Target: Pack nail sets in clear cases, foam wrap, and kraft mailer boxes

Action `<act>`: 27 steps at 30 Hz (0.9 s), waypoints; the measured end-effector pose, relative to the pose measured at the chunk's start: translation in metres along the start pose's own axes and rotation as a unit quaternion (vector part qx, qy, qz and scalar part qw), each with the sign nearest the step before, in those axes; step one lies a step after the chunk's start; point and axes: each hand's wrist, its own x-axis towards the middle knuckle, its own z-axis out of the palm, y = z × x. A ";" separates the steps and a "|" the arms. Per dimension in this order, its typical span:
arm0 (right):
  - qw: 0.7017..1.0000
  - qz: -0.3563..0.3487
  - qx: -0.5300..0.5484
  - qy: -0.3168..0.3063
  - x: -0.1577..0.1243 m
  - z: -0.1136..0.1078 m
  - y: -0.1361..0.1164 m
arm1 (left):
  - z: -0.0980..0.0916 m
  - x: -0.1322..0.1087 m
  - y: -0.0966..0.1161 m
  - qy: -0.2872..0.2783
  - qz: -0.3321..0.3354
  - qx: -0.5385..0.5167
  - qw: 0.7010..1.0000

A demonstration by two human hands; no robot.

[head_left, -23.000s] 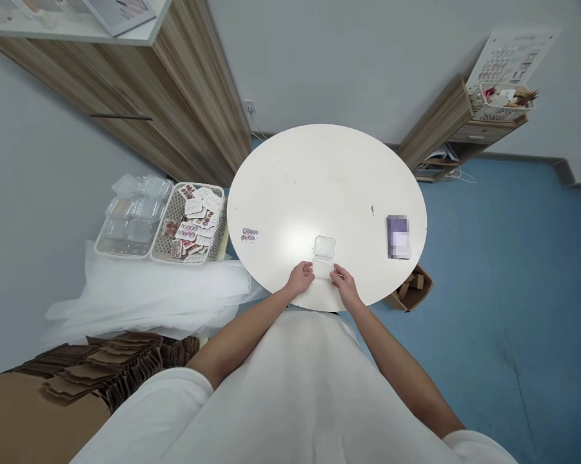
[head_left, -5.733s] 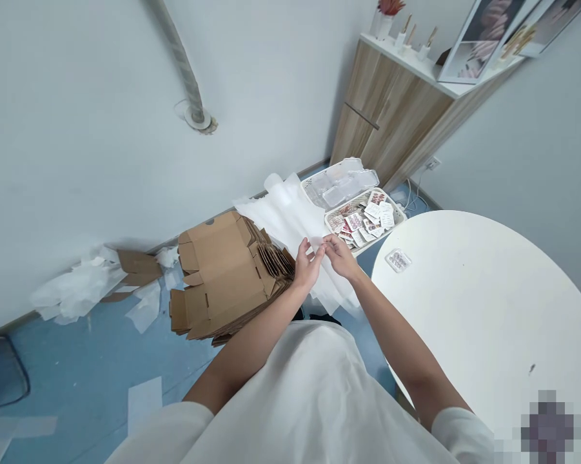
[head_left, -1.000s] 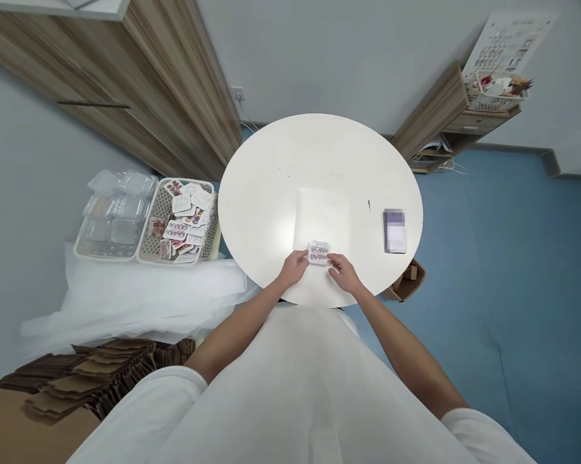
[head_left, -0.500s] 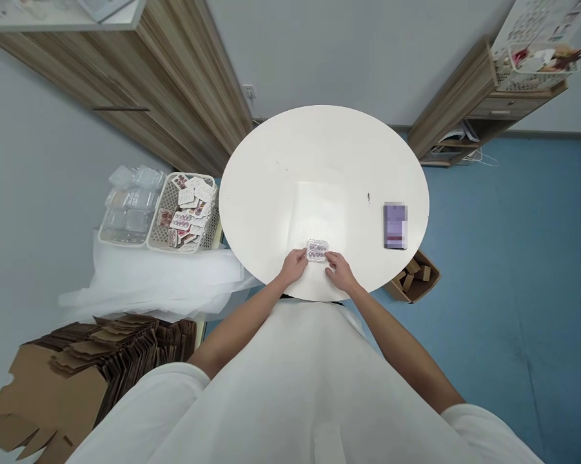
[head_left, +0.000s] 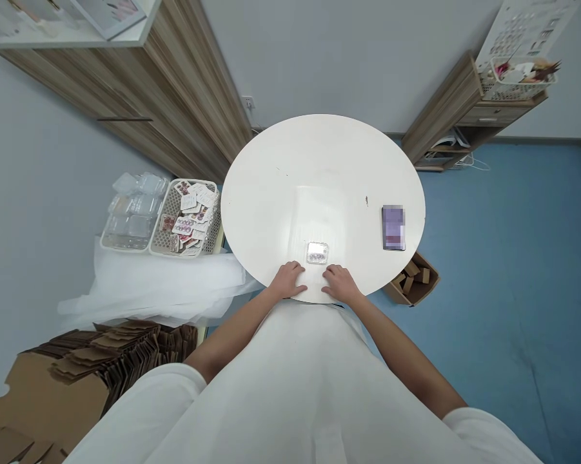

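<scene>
A small clear plastic box point(head_left: 317, 252) with a printed card or small dark pieces inside lies near the front edge of the round white table point(head_left: 314, 154). My left hand point(head_left: 290, 280) rests on the tabletop just left of and below the box, thumb apart from the fingers, holding nothing. On the other side, my right hand point(head_left: 339, 282) lies on the table in the same way, its fingertips a little below the box's right corner. Neither hand touches the box.
A pixelated purple item point(head_left: 393, 227) lies at the table's right. Left of the table stand a basket of printed cards point(head_left: 186, 251) and a basket of clear boxes point(head_left: 126, 245). Flattened cardboard point(head_left: 53, 393) is stacked at lower left; a cardboard box point(head_left: 425, 290) sits below right.
Both hands have let go of the clear box and drawn back toward me onto the tabletop. The box stays in place. The view has shifted slightly.
</scene>
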 end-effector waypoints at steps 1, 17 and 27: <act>1.000 -0.003 -0.018 -0.001 0.001 0.000 0.000 | 0.000 -0.002 -0.001 -0.006 0.005 0.018 1.000; 0.993 -0.043 -0.110 -0.017 0.005 0.000 0.003 | 0.000 0.001 -0.008 -0.016 0.101 0.164 0.981; 0.987 -0.040 -0.155 0.002 0.006 0.013 -0.005 | -0.001 0.001 -0.008 -0.016 0.114 0.183 0.976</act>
